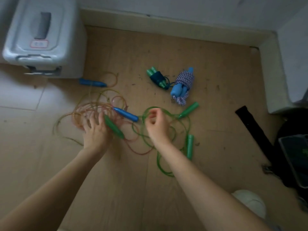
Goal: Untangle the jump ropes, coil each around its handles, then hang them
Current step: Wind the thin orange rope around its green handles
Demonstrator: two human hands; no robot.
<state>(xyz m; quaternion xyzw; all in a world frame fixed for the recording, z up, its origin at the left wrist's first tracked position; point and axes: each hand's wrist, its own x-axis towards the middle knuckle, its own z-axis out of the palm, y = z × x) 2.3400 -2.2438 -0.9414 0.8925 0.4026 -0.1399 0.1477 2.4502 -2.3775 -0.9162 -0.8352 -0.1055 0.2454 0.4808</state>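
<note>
A tangle of thin jump ropes lies on the wooden floor. Reddish cord [93, 110] with blue handles [126, 114] [92, 82] loops at the left. Green cord [166, 140] spreads at the right, with green handles [114, 126] [189, 110] [190, 145]. My left hand [95, 129] rests spread on the reddish loops beside a green handle. My right hand [157, 124] pinches a loop of the green cord and lifts it slightly. Two coiled ropes lie farther back: a dark one on green handles [157, 78] and a blue-white one on blue handles [182, 85].
A grey plastic bin [43, 37] stands at the back left. A skirting board [166, 24] runs along the far wall. A black strap [253, 129] and dark bag [293, 157] lie at the right, and a white round object [251, 204] sits near the bottom right.
</note>
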